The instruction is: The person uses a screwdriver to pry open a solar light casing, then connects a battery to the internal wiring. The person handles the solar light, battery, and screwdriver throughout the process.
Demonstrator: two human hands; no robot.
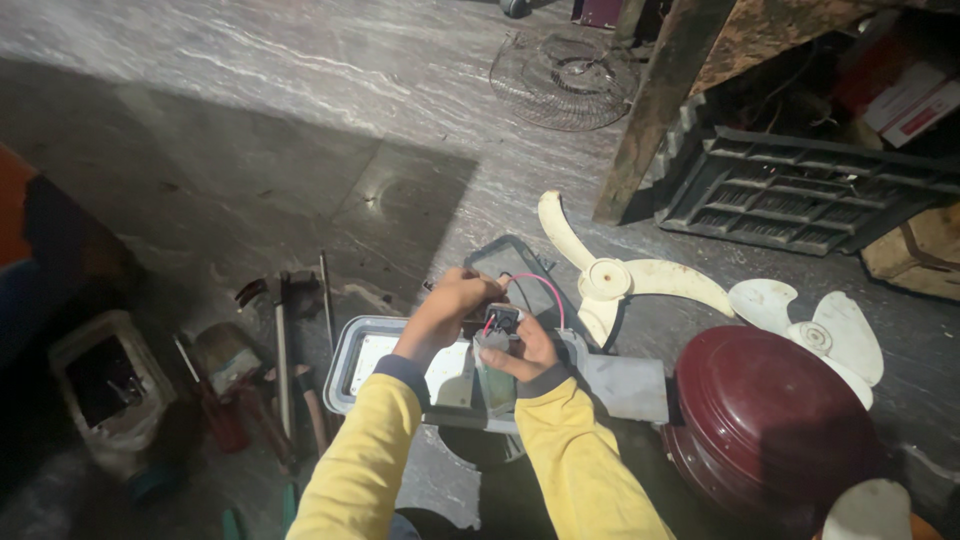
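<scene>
Hiding a small black part (503,318), both hands' fingers (470,290), dimly lit

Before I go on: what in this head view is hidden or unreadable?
- Small black part with pink wires: left hand and right hand cover most of it; terminals too small.
- Grey housing: middle hidden by both arms.
- Tools on the floor: dark, blurred.
- Maroon dome: lower edge in shadow.
</scene>
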